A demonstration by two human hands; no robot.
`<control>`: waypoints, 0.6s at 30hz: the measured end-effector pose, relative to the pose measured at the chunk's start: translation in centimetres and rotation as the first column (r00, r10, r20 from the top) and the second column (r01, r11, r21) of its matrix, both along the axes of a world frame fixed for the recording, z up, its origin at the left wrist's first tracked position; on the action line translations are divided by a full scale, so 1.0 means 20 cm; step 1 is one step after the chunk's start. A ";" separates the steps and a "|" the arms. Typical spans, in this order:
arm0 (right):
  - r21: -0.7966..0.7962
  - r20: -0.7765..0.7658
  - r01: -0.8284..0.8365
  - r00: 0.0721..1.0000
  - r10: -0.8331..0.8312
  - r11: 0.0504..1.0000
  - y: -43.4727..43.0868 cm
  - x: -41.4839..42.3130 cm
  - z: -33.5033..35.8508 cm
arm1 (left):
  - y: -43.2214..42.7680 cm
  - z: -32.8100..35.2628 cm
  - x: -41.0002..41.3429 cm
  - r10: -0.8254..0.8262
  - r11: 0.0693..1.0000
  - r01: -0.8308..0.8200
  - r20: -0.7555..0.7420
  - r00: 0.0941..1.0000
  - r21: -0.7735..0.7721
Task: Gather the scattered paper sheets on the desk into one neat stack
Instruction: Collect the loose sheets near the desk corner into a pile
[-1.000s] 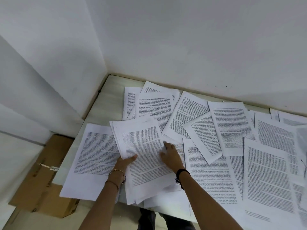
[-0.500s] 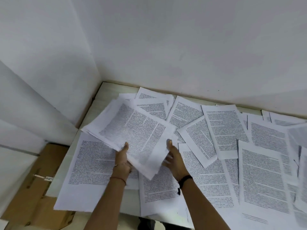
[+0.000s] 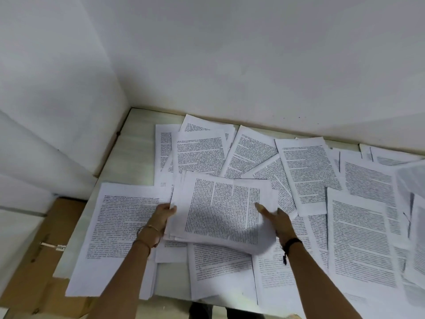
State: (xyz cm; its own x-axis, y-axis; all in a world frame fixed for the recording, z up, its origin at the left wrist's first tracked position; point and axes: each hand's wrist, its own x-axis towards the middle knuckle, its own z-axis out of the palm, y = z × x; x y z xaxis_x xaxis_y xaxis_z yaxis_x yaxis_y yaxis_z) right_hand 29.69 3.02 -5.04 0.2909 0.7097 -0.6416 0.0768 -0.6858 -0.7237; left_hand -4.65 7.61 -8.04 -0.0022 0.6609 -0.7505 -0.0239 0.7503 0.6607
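**Ana:** Where is the pile of papers?

**Ben:** The bunch of sheets point(image 3: 222, 212) is in the middle, lifted a bit above the loose pages on the desk. It is turned sideways, so its lines of print run up and down. Its near edge sags a little.

**Ana:** Who holds it?

**Ben:** Two bare hands. The left hand point(image 3: 164, 214) grips the left edge, thumb on top and fingers tucked under, pinching the bunch. The right hand point(image 3: 277, 221) is at the right edge. One finger lies flat on the top page, and the rest is under or beside the paper. It looks like a pinch too.

**Ana:** What is under the bunch?

**Ben:** More printed sheets point(image 3: 305, 173), many of them, lying crooked and on top of each other. One big sheet point(image 3: 119, 226) lies to the left, sticking out past the desk's edge.

**Ana:** And the desk?

**Ben:** The pale desk point(image 3: 138, 139) sits in a corner of white walls point(image 3: 230, 54). A brown cardboard box point(image 3: 34, 272) is on the floor, down to the left.
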 end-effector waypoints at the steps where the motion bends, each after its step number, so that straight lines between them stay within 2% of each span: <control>1: -0.014 0.085 0.034 0.996 -0.033 0.999 0.01 -0.03 -0.02 | 0.02 0.00 0.03 -0.142 0.990 0.142 -0.093 0.986 -0.002; 3: -0.002 0.085 -0.082 0.993 0.082 0.997 0.04 -0.09 -0.07 | 0.04 0.03 0.08 -0.412 0.909 0.409 -0.339 0.846 -0.083; 5: 0.027 0.008 -0.189 0.982 0.188 0.982 0.07 -0.15 -0.10 | 0.05 0.07 0.11 -0.529 0.835 0.529 -0.480 0.700 -0.149; 7: 0.037 0.011 -0.087 0.996 0.087 0.996 0.10 -0.18 -0.10 | 0.06 0.10 0.12 -0.564 0.803 0.571 -0.523 0.638 -0.169; 8: 0.032 0.057 0.004 0.998 -0.006 0.999 0.10 -0.18 -0.10 | 0.07 0.10 0.11 -0.546 0.808 0.572 -0.542 0.639 -0.140; 9: 0.052 0.082 0.074 0.994 -0.078 0.996 0.11 -0.18 -0.09 | 0.07 0.11 0.10 -0.480 0.845 0.530 -0.542 0.690 -0.073; 10: 0.062 0.091 0.109 0.989 -0.114 0.992 0.11 -0.17 -0.09 | 0.08 0.11 0.08 -0.370 0.903 0.430 -0.487 0.791 0.011; 11: 0.074 0.066 0.138 0.988 -0.143 0.988 0.11 -0.17 -0.09 | 0.07 0.11 0.06 -0.204 0.962 0.254 -0.352 0.913 0.101; 12: 0.066 0.018 0.188 0.982 -0.189 0.980 0.11 -0.18 -0.08 | 0.04 0.13 0.06 0.018 0.988 0.004 -0.137 0.990 0.157; 13: 0.041 -0.041 0.236 0.971 -0.234 0.971 0.10 -0.19 -0.09 | 0.01 0.15 0.07 0.243 0.959 -0.253 0.085 0.966 0.131; 14: 0.026 -0.120 0.259 0.960 -0.254 0.965 0.09 -0.22 -0.08 | -0.03 0.14 0.07 0.388 0.908 -0.412 0.220 0.895 0.079; 15: 0.005 -0.228 0.237 0.946 -0.230 0.971 0.08 -0.25 -0.07 | -0.06 0.12 0.09 0.435 0.885 -0.465 0.307 0.847 0.028; 16: -0.017 -0.356 0.169 0.920 -0.164 0.985 0.06 -0.29 -0.06 | -0.09 0.12 0.13 0.406 0.902 -0.431 0.359 0.840 -0.011; 18: -0.062 -0.492 -0.065 0.870 0.026 0.996 0.02 -0.39 -0.03 | -0.13 0.13 0.19 0.257 0.964 -0.263 0.325 0.910 -0.024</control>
